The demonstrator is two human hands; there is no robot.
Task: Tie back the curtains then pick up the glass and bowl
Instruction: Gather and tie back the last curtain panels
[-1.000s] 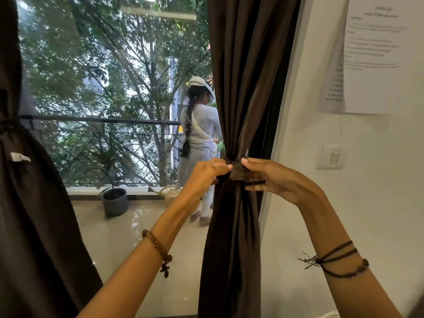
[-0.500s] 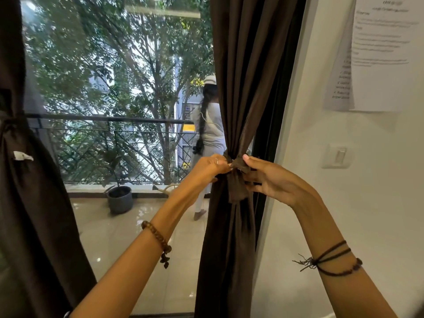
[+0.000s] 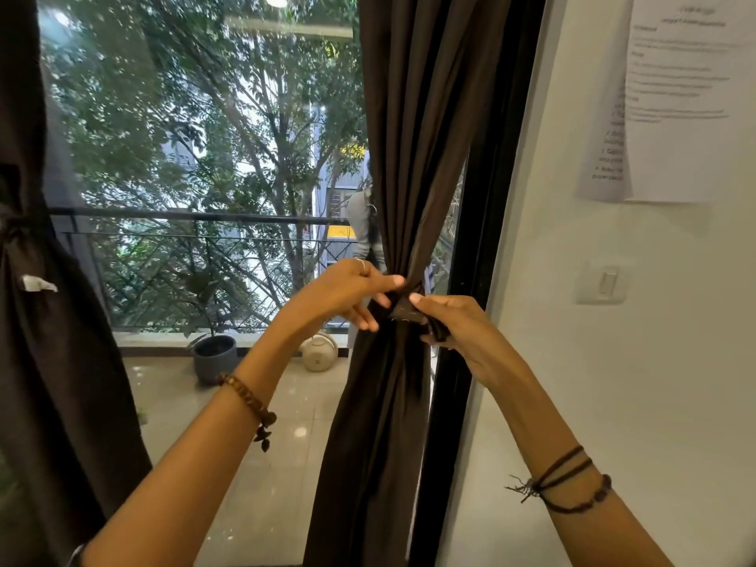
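Observation:
A dark brown right curtain [image 3: 413, 137] hangs gathered into a bunch beside the black window frame. A brown tie-back strip [image 3: 403, 311] wraps the bunch at its waist. My left hand [image 3: 347, 292] pinches the strip's left end at the knot. My right hand [image 3: 450, 325] grips the strip's other end just right of the bunch. The left curtain [image 3: 49, 362] hangs at the far left, cinched at about shoulder height. No glass or bowl is in view.
A white wall [image 3: 613, 362] with a light switch [image 3: 603, 282] and taped papers [image 3: 671, 96] is on the right. Through the window, a balcony holds a grey plant pot [image 3: 214, 358], a cream watering can [image 3: 319, 351] and a person mostly hidden behind the curtain.
My hands have shifted on the tie-back, the right one dropping slightly lower and pulling its end. The person outside has moved right, behind the curtain. The view moved a little closer.

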